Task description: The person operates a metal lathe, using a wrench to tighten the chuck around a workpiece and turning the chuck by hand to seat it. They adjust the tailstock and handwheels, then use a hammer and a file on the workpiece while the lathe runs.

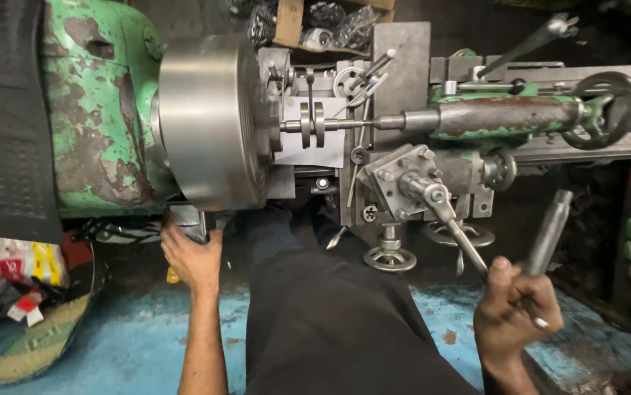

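I stand at a green metal lathe (pixel 96 124) and look down on it. Its big steel chuck (pixel 209 121) holds a thin shaft with two discs (pixel 312 124), and the tailstock (pixel 505 117) presses on the shaft's far end. My left hand (pixel 191 256) grips a dark lever (pixel 191 223) under the chuck. My right hand (pixel 516 307) is closed around a long steel bar (pixel 549 230), right beside the tool post handle (pixel 454 230). The tool post (pixel 403 179) sits just below the shaft.
A tailstock handwheel (pixel 608 110) is at the right and small handwheels (pixel 390 257) hang below the carriage. A cardboard box of parts (pixel 323 22) lies behind. My dark trousers (pixel 330 314) fill the centre above a blue floor (pixel 111 344). Bags (pixel 16 263) lie at left.
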`<state>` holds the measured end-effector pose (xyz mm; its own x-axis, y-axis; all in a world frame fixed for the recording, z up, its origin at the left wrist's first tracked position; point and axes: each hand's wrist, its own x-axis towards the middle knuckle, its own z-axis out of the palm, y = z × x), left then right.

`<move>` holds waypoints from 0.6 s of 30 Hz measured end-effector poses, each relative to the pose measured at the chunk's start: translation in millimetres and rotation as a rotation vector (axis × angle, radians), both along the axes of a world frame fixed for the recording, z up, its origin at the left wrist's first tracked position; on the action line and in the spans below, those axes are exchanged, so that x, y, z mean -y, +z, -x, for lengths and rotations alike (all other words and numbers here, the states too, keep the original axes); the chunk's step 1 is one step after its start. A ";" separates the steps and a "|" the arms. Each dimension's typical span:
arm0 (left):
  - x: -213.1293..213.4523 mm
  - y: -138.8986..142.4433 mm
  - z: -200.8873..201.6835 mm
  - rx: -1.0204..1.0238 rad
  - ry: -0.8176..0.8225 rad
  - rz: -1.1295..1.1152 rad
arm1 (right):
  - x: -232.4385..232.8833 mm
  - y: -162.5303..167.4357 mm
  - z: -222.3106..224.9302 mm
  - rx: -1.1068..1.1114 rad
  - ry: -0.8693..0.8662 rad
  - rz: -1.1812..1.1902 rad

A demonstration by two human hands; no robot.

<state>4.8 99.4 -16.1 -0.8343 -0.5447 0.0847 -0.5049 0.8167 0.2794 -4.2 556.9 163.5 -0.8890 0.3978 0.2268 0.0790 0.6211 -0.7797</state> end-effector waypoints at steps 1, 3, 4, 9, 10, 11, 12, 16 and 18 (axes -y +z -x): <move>1.8 0.1 -0.7 0.030 -0.008 -0.006 | -1.3 -0.9 0.1 -0.005 0.013 -0.034; 5.4 3.6 -1.5 0.089 -0.025 -0.019 | -2.6 -1.2 0.7 -0.035 0.049 -0.090; 7.3 7.4 0.5 0.137 -0.051 -0.019 | -3.4 -1.1 2.2 -0.061 0.076 -0.111; 4.3 66.4 10.7 0.388 -0.203 0.052 | -7.0 14.2 10.7 -0.377 0.061 -0.191; 2.0 85.4 15.8 0.473 -0.246 -0.084 | -6.8 22.9 12.4 -0.443 0.024 -0.214; -1.7 105.8 21.0 0.555 -0.286 -0.218 | -6.0 33.6 15.3 -0.543 0.072 -0.250; -7.2 126.9 23.8 0.639 -0.325 -0.355 | -3.9 46.7 17.7 -0.639 0.122 -0.287; -34.8 199.1 29.5 0.282 -0.794 -1.056 | 35.4 99.4 31.9 -0.713 0.659 -0.397; -47.5 217.3 33.9 0.410 -0.830 -1.436 | 76.8 112.1 30.8 -0.430 0.805 -0.492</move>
